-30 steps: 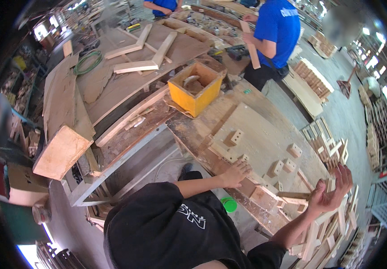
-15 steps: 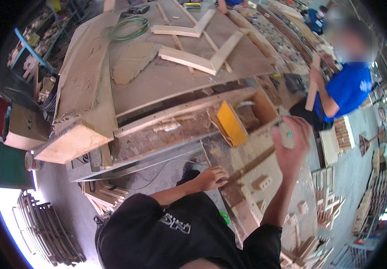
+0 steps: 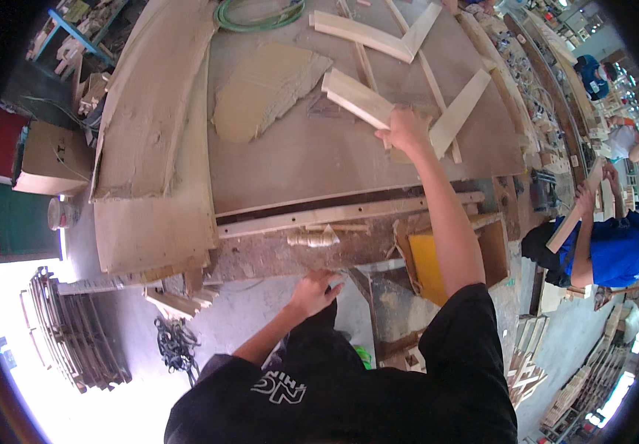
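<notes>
On the board-topped workbench [image 3: 260, 170] lies an angled wooden piece [image 3: 360, 98], two pale bars meeting in a V. My right hand [image 3: 407, 135] reaches across the bench and is closed around its corner, hiding the joint. A second angled wooden piece [image 3: 364, 35] of the same shape rests just beyond it. Both lie over thin wooden strips [image 3: 430, 74]. My left hand [image 3: 315, 293] hangs by the bench's front edge, fingers loosely bent, thumb apart and nothing in it.
Torn cardboard [image 3: 267, 92] and a green hose coil [image 3: 256, 16] lie on the bench. A wooden box [image 3: 493, 251] with a yellow panel stands right of my reach. At the right, a person in a blue shirt [image 3: 626, 248] holds a wooden bar [image 3: 574, 211]. Wooden parts stack at lower left.
My right hand has gone from above the side bench forward onto the nearer angled piece and closed on it. My left hand has moved away from the side bench's edge. The view has shifted.
</notes>
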